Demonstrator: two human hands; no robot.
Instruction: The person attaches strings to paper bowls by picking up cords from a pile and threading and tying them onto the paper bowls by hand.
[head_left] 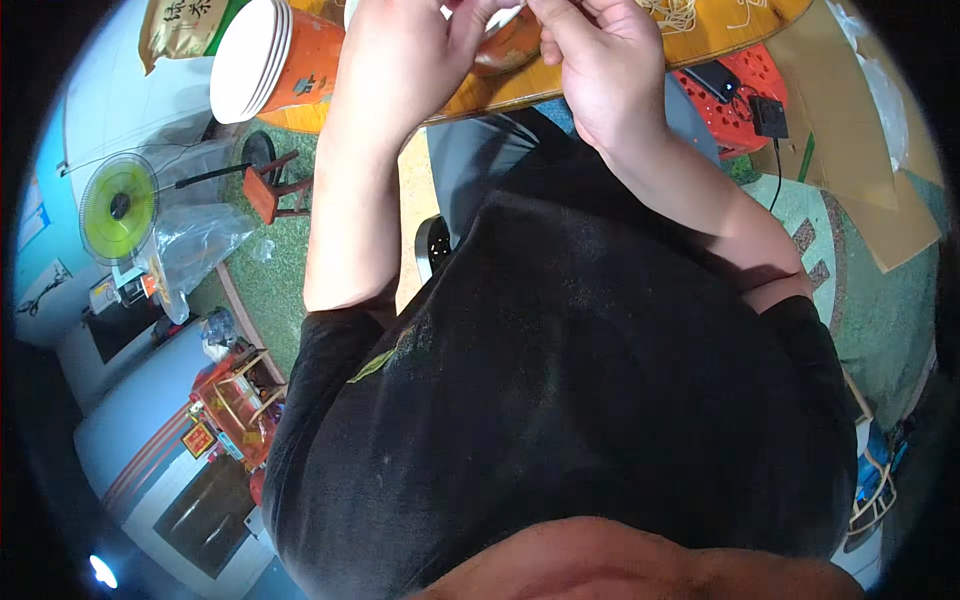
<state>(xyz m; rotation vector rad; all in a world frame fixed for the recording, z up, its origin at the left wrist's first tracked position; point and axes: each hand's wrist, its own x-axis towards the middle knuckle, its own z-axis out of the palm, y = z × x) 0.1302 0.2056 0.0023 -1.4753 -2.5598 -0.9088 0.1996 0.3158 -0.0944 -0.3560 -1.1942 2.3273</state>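
Observation:
My left hand (415,55) and my right hand (605,60) meet above the edge of a wooden table (520,90), thumbs and fingers pinched close together. What they pinch is too small to make out, and the frame's top edge cuts off part of the fingers. Behind and between them is a round orange-brown object (510,50) with a whitish part, mostly hidden. Beside my left wrist a stack of orange paper cups (310,60) with white rims lies on its side. Pale, thin string-like loops (672,14) lie just past my right hand.
A gold-and-green packet (185,25) stands beyond the cups. Right of my knees, a red plastic stool (755,80) holds a black phone (712,80) and a charger (768,117) with its cable. Cardboard (850,130) lies at the right. A green fan (120,207) and small wooden stool (265,195) stand left.

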